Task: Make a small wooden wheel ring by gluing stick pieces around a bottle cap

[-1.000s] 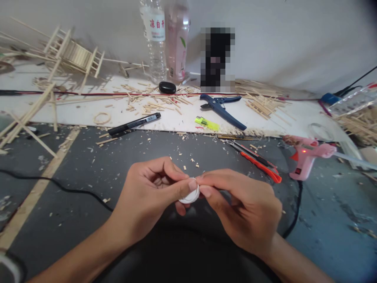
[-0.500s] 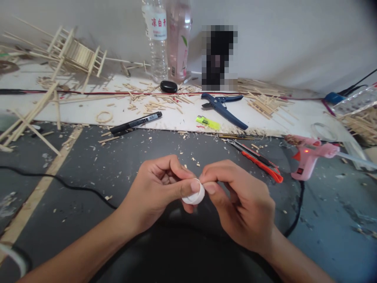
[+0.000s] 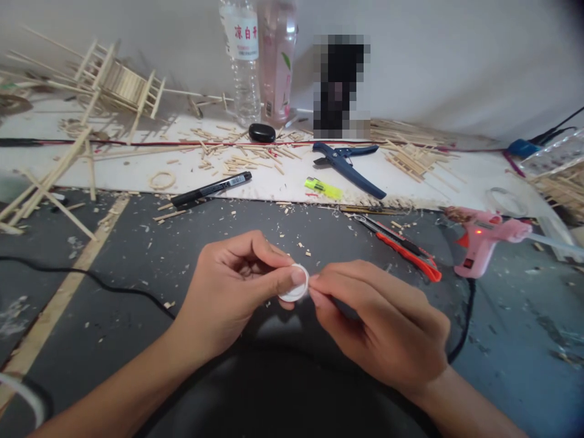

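Pinched between the thumb and fingers of my left hand (image 3: 235, 292) is a small round white piece (image 3: 298, 291), disc-like with a raised rim; its exact kind is unclear. My right hand (image 3: 387, 322) is closed in a pinch, thumb against forefinger, with the tips at the right edge of the white piece. Whatever lies between those fingertips is too small to make out. Both hands are above the dark grey table (image 3: 191, 237), near its front. Beyond them lie a red and black utility knife (image 3: 401, 249) and a pink glue gun (image 3: 483, 237), its light lit.
On the white board (image 3: 283, 185) farther back lie a black marker (image 3: 212, 190), blue cutters (image 3: 349, 170), a yellow-green piece (image 3: 323, 188) and scattered sticks. Bottles (image 3: 246, 67) stand by the wall. A stick-built model (image 3: 121, 85) is at the back left. A black cable (image 3: 114, 289) crosses the left side.
My right hand has shifted right and slightly down, its fingers stretching out more. My left hand has moved a little left and up, and the white piece now shows its flat face.
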Action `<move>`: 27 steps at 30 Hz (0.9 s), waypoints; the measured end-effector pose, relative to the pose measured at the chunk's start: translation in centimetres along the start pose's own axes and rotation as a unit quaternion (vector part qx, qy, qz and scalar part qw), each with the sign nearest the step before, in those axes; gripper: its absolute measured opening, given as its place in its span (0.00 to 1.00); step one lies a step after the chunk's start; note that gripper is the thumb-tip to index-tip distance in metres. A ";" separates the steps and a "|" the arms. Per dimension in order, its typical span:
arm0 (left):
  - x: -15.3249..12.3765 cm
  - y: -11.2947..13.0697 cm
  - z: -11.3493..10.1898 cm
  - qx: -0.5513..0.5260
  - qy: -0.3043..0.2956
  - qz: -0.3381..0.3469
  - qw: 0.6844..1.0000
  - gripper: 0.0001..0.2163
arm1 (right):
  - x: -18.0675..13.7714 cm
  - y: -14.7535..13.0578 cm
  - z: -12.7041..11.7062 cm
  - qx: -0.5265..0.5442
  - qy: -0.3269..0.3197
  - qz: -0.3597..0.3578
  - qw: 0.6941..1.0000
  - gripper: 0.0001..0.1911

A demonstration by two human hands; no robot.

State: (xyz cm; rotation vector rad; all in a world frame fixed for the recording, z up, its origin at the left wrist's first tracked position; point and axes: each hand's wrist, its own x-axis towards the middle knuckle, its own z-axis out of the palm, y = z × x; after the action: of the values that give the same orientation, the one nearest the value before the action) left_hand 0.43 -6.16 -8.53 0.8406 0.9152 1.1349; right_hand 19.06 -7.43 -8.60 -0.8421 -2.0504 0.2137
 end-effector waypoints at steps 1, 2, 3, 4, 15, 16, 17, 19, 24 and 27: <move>0.0 0.0 0.0 0.001 -0.002 0.000 1.000 0.14 | -0.1 0.1 0.2 -0.018 0.004 -0.002 1.000 0.07; 0.0 0.1 0.0 -0.004 -0.005 0.004 1.000 0.14 | -0.2 0.2 0.3 -0.036 0.004 0.000 0.999 0.07; 0.0 0.2 -0.1 -0.009 -0.004 0.013 1.000 0.14 | -0.2 0.4 0.5 -0.049 0.001 0.007 0.999 0.06; 0.0 0.3 -0.3 -0.012 0.005 0.030 0.999 0.14 | -0.2 0.5 0.6 -0.053 -0.005 0.017 0.998 0.06; -0.1 -0.4 -0.9 0.047 0.007 0.061 0.997 0.06 | 0.2 -0.9 0.0 0.131 -0.028 0.115 0.984 0.05; -0.1 -0.4 -0.8 0.048 0.007 0.059 0.997 0.06 | 0.3 -1.1 -0.1 0.126 -0.009 0.126 0.984 0.07; -0.1 -0.5 -0.7 0.048 0.008 0.057 0.997 0.06 | 0.3 -1.2 -0.1 0.123 0.006 0.134 0.983 0.07; -0.1 -0.5 -0.6 0.046 0.009 0.052 0.998 0.07 | 0.4 -1.4 -0.2 0.126 0.017 0.135 0.983 0.07; 0.0 -0.4 -0.2 0.048 0.027 0.063 0.997 0.08 | 0.5 -1.3 0.0 0.139 0.015 0.179 0.974 0.07; -0.1 -0.2 -0.1 0.077 0.037 0.087 0.993 0.09 | 0.3 -1.1 0.0 0.178 0.005 0.210 0.961 0.05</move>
State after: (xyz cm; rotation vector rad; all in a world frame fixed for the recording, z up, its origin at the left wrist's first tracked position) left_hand 0.39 -6.28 -8.76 1.0254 1.0148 1.2649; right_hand 18.39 -8.02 -7.93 -1.0340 -1.7283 0.7861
